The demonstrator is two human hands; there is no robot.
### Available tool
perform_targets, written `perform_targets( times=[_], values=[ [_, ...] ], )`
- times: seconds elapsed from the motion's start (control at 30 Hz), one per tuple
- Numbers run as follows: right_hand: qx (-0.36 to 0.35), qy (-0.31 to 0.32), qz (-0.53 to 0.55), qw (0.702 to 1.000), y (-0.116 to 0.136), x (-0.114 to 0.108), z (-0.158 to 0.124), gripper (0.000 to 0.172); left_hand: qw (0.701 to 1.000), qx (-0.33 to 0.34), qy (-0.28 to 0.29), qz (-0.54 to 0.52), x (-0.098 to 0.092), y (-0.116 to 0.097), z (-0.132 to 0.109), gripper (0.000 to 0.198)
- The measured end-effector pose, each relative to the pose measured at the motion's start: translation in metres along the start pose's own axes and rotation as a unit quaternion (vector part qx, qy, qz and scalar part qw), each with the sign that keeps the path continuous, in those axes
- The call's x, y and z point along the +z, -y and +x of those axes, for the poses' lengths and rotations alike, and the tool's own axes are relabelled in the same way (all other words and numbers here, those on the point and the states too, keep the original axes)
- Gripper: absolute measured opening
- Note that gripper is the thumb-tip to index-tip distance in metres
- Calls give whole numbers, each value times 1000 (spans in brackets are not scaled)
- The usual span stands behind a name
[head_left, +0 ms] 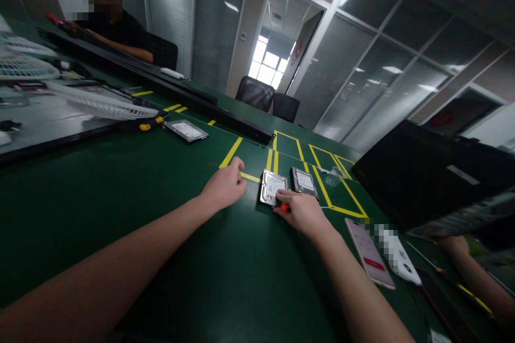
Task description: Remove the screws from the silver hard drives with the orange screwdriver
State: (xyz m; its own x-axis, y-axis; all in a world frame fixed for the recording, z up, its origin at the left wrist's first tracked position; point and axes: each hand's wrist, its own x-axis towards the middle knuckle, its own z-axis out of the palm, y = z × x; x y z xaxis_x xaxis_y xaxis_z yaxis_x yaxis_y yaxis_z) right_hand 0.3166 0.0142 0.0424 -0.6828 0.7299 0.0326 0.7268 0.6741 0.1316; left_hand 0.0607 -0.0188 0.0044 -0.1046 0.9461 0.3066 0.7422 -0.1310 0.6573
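Note:
Two silver hard drives lie side by side on the green table, one nearer me and one to its right. My right hand is closed on a small red-handled tool at the near edge of the left drive. My left hand rests on the mat just left of that drive, fingers curled, with nothing visible in it.
A third hard drive and a yellow-handled screwdriver lie far left by white fan grilles. A phone lies right of my arm, a black case beyond. A small clear plastic bag sits inside the yellow tape boxes. A person sits far left; another's arm lies at right.

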Motion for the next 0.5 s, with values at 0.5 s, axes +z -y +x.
perform_targets(
  times=[0.5],
  values=[
    [101,-11,26,994,-57,9,50,58,1000,-8,5,-4,0,7,3,23]
  ],
)
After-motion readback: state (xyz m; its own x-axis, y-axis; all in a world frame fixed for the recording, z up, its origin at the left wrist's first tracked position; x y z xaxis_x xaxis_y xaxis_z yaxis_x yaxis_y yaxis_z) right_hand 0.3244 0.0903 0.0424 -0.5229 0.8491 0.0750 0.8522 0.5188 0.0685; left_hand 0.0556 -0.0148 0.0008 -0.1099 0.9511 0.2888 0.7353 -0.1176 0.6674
